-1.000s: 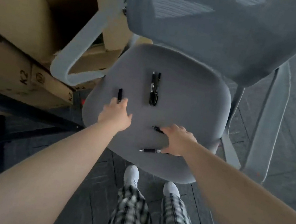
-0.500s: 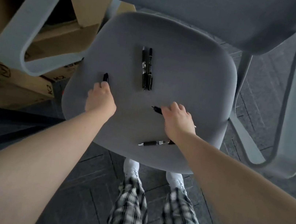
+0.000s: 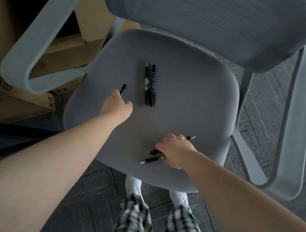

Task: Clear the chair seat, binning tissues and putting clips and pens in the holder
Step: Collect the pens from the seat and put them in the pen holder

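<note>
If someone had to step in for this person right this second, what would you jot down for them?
Left hand: closing on a short black pen at the left of the chair seat; grip not clearly shown.
Right hand: gathering two pens near the seat's front edge, fingers curled over them.
Two more black pens lie side by side mid-seat, untouched.
Done: no tissues or clips visible on the seat.
Left: lift all the pens and put them in the holder, which is out of view.

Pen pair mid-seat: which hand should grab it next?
Left, likely. The left hand holds one pen and sits just beside the pen pair. The right hand is at the seat's front edge, already closed on two pens.
</note>
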